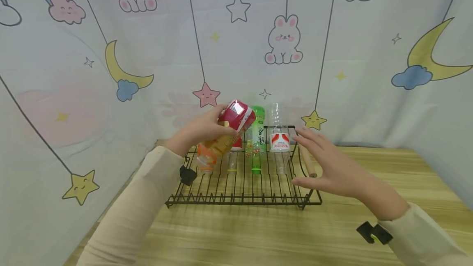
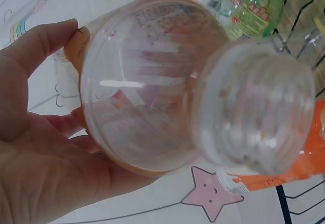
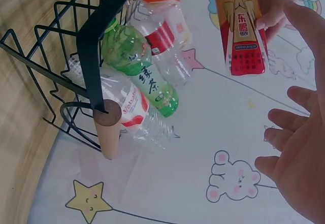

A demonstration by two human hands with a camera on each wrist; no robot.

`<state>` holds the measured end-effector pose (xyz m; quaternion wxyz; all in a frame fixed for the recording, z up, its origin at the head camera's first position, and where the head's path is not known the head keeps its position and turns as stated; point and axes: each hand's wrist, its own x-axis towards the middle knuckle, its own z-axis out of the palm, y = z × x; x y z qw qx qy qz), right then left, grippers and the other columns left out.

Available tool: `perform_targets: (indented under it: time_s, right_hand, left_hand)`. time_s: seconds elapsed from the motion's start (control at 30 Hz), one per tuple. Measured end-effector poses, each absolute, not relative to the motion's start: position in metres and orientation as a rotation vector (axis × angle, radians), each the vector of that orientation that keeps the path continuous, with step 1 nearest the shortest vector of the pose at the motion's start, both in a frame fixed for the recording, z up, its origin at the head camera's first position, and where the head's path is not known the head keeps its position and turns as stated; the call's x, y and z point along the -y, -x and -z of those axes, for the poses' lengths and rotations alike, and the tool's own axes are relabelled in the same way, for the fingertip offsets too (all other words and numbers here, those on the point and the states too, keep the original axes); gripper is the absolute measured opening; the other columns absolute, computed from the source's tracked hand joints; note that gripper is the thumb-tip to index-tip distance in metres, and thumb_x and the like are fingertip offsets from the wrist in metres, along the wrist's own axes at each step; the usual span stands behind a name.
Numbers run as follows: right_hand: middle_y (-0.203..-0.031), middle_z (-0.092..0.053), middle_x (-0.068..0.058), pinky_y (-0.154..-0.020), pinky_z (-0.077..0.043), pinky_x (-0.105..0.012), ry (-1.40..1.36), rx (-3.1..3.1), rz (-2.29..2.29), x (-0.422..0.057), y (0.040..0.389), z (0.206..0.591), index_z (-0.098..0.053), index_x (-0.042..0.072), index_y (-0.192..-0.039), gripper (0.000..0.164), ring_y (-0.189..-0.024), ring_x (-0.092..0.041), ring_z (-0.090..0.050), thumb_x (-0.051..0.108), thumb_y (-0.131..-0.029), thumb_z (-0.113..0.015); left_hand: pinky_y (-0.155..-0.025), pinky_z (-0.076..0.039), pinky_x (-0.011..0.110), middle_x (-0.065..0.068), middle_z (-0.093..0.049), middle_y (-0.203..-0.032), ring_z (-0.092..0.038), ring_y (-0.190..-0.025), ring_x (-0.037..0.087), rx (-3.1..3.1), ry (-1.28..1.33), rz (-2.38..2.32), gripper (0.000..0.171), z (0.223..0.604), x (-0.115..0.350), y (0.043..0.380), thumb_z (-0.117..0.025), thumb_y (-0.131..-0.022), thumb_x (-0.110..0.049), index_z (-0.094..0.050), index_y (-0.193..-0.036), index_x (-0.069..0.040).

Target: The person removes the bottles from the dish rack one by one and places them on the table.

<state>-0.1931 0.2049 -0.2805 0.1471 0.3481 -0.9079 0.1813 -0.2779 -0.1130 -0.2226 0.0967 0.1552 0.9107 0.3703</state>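
Observation:
My left hand (image 1: 199,130) grips a plastic bottle (image 1: 238,116) with a red and gold label, tilted neck-down above the left part of a black wire rack (image 1: 244,202). In the left wrist view the neck of this bottle (image 2: 152,82) has no cap on it. To the right of the rack, my right hand (image 1: 332,167) hovers with fingers spread, holding nothing. Upside down in the rack stand a green tea bottle (image 1: 260,128), a clear bottle with a red and white label (image 1: 280,143), a red-labelled clear bottle (image 1: 232,162) and an orange-labelled one (image 1: 205,155).
A wooden handle (image 1: 307,161) is on the rack's right side, close to my right hand. The rack stands on a wood-grain table (image 1: 388,184). Behind it hangs a white cloth (image 1: 244,65) printed with stars, moons and rabbits.

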Motion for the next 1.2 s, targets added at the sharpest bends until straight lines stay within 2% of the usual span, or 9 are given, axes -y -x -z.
perform_targets:
  time_s: [0.17, 0.3, 0.47, 0.73, 0.93, 1.07, 1.2]
  right_hand:
    - [-0.158, -0.024, -0.008, -0.108, -0.027, -0.063, -1.040, 2.590, -0.470, -0.198, 0.193, 0.272, -0.030, 0.013, -0.151, 0.091, -0.146, -0.033, -0.017, 0.051, -0.080, -0.073]
    - [-0.158, -0.024, -0.007, -0.110, -0.025, -0.063, -1.061, 2.590, -0.449, -0.193, 0.193, 0.266, -0.031, 0.013, -0.150, 0.090, -0.147, -0.033, -0.014, 0.051, -0.081, -0.073]
    - [-0.157, -0.026, -0.009, -0.111, -0.024, -0.062, -1.078, 2.574, -0.429, -0.188, 0.193, 0.261, -0.033, 0.012, -0.149, 0.090, -0.147, -0.033, -0.015, 0.052, -0.080, -0.073]
    - [-0.155, -0.030, -0.009, -0.105, -0.033, -0.064, -1.142, 2.461, -0.421, -0.183, 0.195, 0.258, -0.036, 0.011, -0.147, 0.089, -0.145, -0.036, -0.020, 0.049, -0.077, -0.077]
    - [-0.152, -0.035, -0.010, -0.104, -0.035, -0.063, -1.181, 2.387, -0.397, -0.179, 0.197, 0.258, -0.040, 0.010, -0.144, 0.088, -0.143, -0.036, -0.024, 0.048, -0.075, -0.079]
    - [-0.152, -0.035, -0.010, -0.106, -0.032, -0.063, -1.191, 2.377, -0.374, -0.177, 0.196, 0.259, -0.042, 0.009, -0.143, 0.088, -0.143, -0.036, -0.024, 0.047, -0.074, -0.080]
    - [-0.149, -0.039, -0.011, -0.113, -0.024, -0.057, -1.235, 2.352, -0.357, -0.176, 0.195, 0.260, -0.046, 0.008, -0.140, 0.082, -0.143, -0.034, -0.026, 0.044, -0.075, -0.080]
  left_hand:
    - [-0.083, -0.055, 0.041, 0.010, -0.054, -0.130, -0.055, -0.109, 0.029, -2.679, -0.567, -1.102, 0.078, 0.222, 0.103, 0.270, -0.073, -0.083, -0.028, -0.029, -0.147, -0.016]
    - [-0.079, -0.056, 0.041, 0.010, -0.054, -0.129, -0.055, -0.108, 0.029, -2.637, -0.603, -1.120, 0.078, 0.221, 0.097, 0.263, -0.073, -0.084, -0.026, -0.028, -0.147, -0.018]
    - [-0.080, -0.055, 0.039, 0.007, -0.056, -0.126, -0.056, -0.107, 0.026, -2.662, -0.651, -1.056, 0.074, 0.221, 0.088, 0.257, -0.073, -0.083, -0.027, -0.033, -0.145, -0.019]
    - [-0.085, -0.052, 0.039, 0.005, -0.053, -0.129, -0.053, -0.110, 0.024, -2.567, -0.725, -0.994, 0.079, 0.224, 0.075, 0.253, -0.072, -0.084, -0.028, -0.029, -0.149, -0.021]
    - [-0.079, -0.054, 0.035, 0.004, -0.051, -0.129, -0.054, -0.106, 0.023, -2.485, -0.757, -0.974, 0.077, 0.227, 0.064, 0.248, -0.073, -0.083, -0.030, -0.031, -0.148, -0.024]
    - [-0.074, -0.055, 0.033, 0.002, -0.050, -0.129, -0.056, -0.103, 0.022, -2.462, -0.772, -0.951, 0.076, 0.228, 0.058, 0.244, -0.073, -0.083, -0.033, -0.033, -0.146, -0.025]
    - [-0.073, -0.056, 0.033, 0.003, -0.050, -0.129, -0.057, -0.102, 0.022, -2.425, -0.789, -0.937, 0.075, 0.231, 0.051, 0.241, -0.072, -0.084, -0.033, -0.033, -0.147, -0.026]
